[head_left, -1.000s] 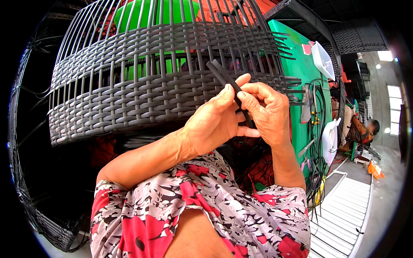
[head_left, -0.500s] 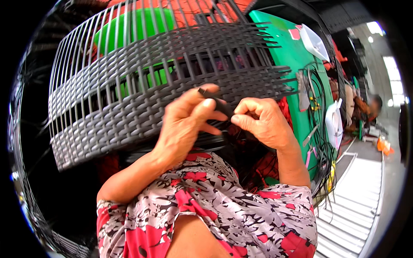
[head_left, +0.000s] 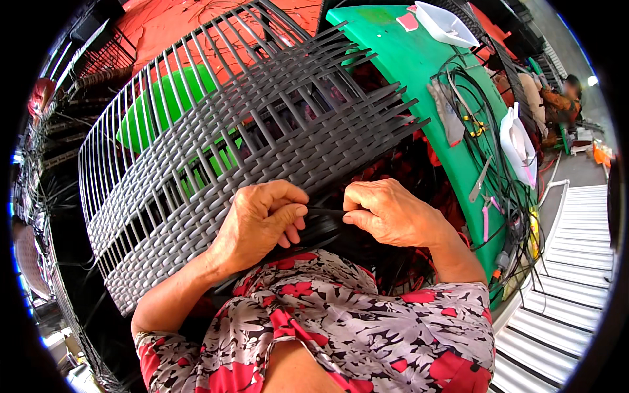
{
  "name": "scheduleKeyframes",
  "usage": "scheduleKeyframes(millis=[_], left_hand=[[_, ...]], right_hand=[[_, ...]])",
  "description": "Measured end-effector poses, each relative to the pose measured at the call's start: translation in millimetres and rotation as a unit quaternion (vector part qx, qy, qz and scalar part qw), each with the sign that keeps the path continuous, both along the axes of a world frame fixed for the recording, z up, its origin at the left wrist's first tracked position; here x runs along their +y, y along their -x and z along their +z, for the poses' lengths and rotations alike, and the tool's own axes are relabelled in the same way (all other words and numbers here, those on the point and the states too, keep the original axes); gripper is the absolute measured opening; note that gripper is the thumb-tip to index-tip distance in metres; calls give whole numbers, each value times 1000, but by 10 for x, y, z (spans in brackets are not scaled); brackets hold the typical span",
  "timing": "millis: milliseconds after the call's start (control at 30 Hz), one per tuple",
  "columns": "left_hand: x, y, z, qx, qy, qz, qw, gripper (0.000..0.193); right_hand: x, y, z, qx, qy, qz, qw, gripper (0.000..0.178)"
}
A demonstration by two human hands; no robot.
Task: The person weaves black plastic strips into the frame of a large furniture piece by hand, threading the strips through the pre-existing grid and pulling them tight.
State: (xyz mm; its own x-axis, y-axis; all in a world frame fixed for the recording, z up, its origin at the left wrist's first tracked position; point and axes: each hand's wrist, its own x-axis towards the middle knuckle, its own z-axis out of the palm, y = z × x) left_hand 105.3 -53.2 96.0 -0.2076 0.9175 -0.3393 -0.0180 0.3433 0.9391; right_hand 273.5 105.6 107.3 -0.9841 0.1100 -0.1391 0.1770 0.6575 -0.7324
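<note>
A short stretch of black wicker strip (head_left: 325,211) runs between my two hands, just in front of my body. My left hand (head_left: 262,219) pinches one end between thumb and forefinger, its other fingers curled. On the other end, the thumb and bent fingers of my right hand (head_left: 390,211) are closed. Beyond them lies a grey woven wicker panel (head_left: 242,157), slanting up to the right. It has two woven bands with bare rods between and above them, and loose strip ends stick out at its right edge.
A green table (head_left: 367,26) stands on the right, bearing white plastic trays (head_left: 449,26), a grey glove (head_left: 445,111), scissors with pink handles (head_left: 486,216) and tangled black strips (head_left: 514,190). Bright green chair-like plastic (head_left: 164,105) shows behind the rods. Another person (head_left: 565,101) sits far right.
My left hand has closed from spread fingers into a pinch, and both hands are lower. The strip is now held level between them. My view has turned, so the panel looks more tilted.
</note>
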Motion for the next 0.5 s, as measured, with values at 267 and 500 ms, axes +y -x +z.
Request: scheduleKeyframes(millis=[267, 500], left_hand=[[242, -28, 183, 93, 50, -37, 994, 10], [377, 8, 117, 156, -30, -11, 987, 5]], right_hand=[[104, -26, -13, -48, 219, -103, 969, 13], [193, 16, -184, -6, 313, -166, 935, 20]])
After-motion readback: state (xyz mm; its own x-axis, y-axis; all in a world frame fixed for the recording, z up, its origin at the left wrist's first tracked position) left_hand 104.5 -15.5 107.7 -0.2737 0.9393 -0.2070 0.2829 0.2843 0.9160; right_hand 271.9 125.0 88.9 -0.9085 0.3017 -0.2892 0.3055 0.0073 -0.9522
